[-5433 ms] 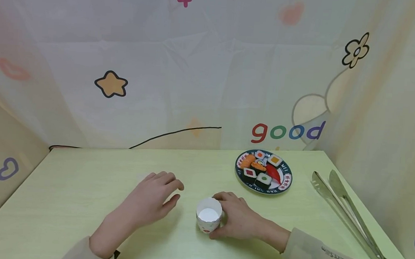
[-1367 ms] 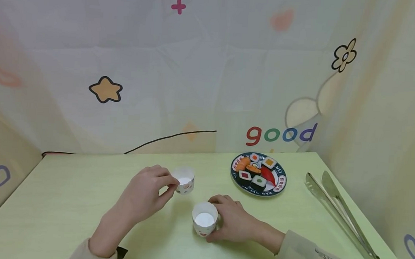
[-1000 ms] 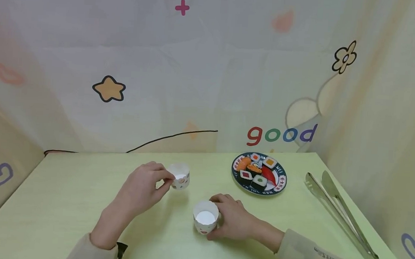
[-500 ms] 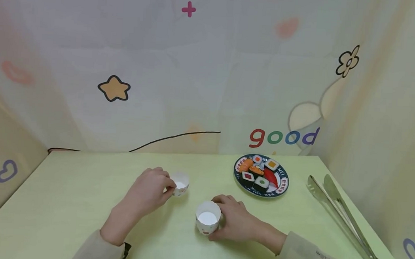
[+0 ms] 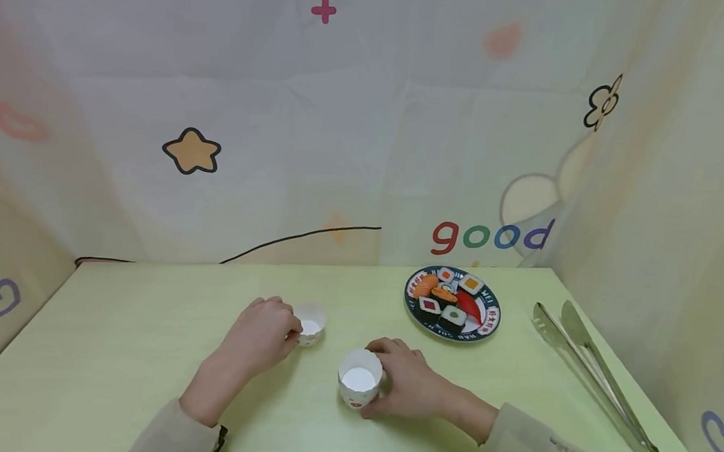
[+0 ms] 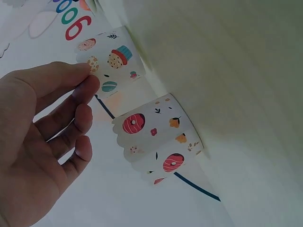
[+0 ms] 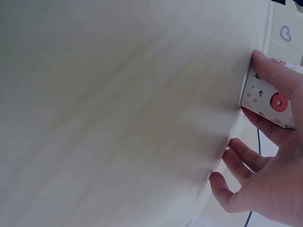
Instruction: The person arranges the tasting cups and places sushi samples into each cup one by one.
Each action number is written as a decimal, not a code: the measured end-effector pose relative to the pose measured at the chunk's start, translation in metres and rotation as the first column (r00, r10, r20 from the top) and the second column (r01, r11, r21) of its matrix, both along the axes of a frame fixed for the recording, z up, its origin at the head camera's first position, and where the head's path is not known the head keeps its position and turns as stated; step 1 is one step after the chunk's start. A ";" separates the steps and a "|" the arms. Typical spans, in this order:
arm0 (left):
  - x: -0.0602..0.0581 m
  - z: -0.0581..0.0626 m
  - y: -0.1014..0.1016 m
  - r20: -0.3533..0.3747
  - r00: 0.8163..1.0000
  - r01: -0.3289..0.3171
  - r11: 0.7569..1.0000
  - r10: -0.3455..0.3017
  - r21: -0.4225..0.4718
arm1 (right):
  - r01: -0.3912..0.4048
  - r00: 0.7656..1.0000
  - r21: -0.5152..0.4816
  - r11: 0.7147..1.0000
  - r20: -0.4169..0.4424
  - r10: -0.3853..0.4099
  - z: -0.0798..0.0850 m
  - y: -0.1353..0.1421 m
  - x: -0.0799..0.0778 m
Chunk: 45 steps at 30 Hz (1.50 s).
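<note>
A white paper baking cup [image 5: 311, 326] with a cupcake print [image 6: 117, 59] stands toward the middle of the table. My left hand [image 5: 262, 334] pinches its scalloped rim between thumb and forefinger. I cannot tell whether its base touches the table. Beside it in the left wrist view stands another cup with doughnut prints [image 6: 156, 135], untouched; I do not see it in the head view. My right hand [image 5: 411, 381] grips the side of a nearer cup [image 5: 358, 388] on the table; its thumb and forefinger clasp the printed wall [image 7: 267, 101] in the right wrist view.
A dark-rimmed plate [image 5: 415, 312] of sushi pieces lies at the back right. Metal tongs [image 5: 601, 379] lie along the right side of the pale green table [image 5: 111, 363]. A printed cloth [image 5: 281, 124] encloses the back and sides.
The left hand held nothing at first. Later it pinched a cup above the table, shifted slightly left and lowered it. The right hand has stayed on its cup.
</note>
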<state>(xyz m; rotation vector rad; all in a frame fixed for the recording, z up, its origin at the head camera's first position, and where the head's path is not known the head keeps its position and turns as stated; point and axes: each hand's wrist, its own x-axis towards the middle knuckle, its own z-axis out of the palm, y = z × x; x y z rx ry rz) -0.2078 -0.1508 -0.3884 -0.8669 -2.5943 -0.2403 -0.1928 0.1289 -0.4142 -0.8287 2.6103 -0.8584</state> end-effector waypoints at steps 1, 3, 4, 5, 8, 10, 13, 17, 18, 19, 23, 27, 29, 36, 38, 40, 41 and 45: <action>0.000 -0.001 -0.001 0.009 1.000 -0.004 1.000 0.004 0.001 | -0.003 1.000 -0.001 1.000 0.001 0.003 0.000 -0.001 0.000; 0.001 -0.001 -0.002 0.028 1.000 -0.008 1.000 0.008 0.011 | -0.006 1.000 0.000 1.000 0.002 0.006 0.000 -0.002 0.001; 0.001 0.000 -0.003 0.041 0.999 -0.012 1.000 0.012 0.016 | -0.007 1.000 0.000 1.000 0.003 0.007 0.000 -0.002 0.001; 0.001 0.000 -0.003 0.052 0.999 -0.016 1.000 0.015 0.022 | -0.007 1.000 0.001 1.000 0.003 0.007 0.000 -0.003 0.001; 0.002 0.003 -0.004 0.070 0.997 -0.026 0.999 0.024 0.033 | -0.002 1.000 0.000 1.000 -0.003 0.002 0.001 -0.003 0.000; 0.003 0.006 -0.003 0.074 0.997 -0.029 0.999 0.026 0.033 | -0.001 1.000 0.001 1.000 -0.012 0.001 0.001 -0.003 0.000; 0.007 0.011 0.001 0.073 0.997 -0.007 0.999 0.003 0.047 | -0.004 1.000 0.002 1.000 -0.021 0.004 0.001 -0.002 0.000; 0.015 0.016 0.011 0.064 0.994 0.076 0.991 -0.083 0.107 | -0.004 1.000 0.001 1.000 -0.021 0.004 0.000 0.000 0.001; 0.017 0.017 0.014 0.057 0.992 0.102 0.987 -0.110 0.126 | -0.003 1.000 0.002 1.000 -0.021 0.003 0.000 0.000 0.001; 0.019 0.018 0.018 0.050 0.989 0.130 0.981 -0.138 0.143 | -0.003 1.000 0.002 1.000 -0.022 0.003 0.000 0.001 0.001; 0.027 0.020 0.030 0.053 0.967 0.235 0.954 -0.249 0.185 | -0.003 1.000 0.004 1.000 -0.011 0.003 0.001 0.002 0.000; 0.033 0.020 0.039 0.103 0.942 0.295 0.935 -0.319 0.199 | -0.014 1.000 0.013 1.000 -0.020 0.014 0.001 0.002 -0.001; 0.036 0.019 0.042 0.123 0.934 0.309 0.931 -0.336 0.197 | -0.019 0.999 0.019 1.000 -0.029 0.019 0.000 0.002 -0.001; 0.041 0.019 0.046 0.148 0.922 0.333 0.927 -0.359 0.171 | -0.041 0.998 0.035 0.999 -0.046 0.043 0.003 0.001 0.000; 0.041 0.019 0.046 0.156 0.917 0.343 0.925 -0.368 0.165 | -0.044 0.998 0.036 0.998 -0.049 0.045 0.004 0.000 0.000; 0.042 0.020 0.046 0.161 0.913 0.351 0.923 -0.375 0.157 | -0.043 0.998 0.039 0.998 -0.049 0.045 0.004 0.000 0.000; 0.042 0.020 0.046 0.164 0.912 0.354 0.923 -0.377 0.152 | -0.041 0.998 0.041 0.998 -0.048 0.043 0.004 0.000 -0.001; 0.042 0.022 0.047 0.181 0.908 0.357 0.923 -0.378 0.143 | -0.035 0.999 0.043 0.998 -0.034 0.036 0.005 0.000 0.000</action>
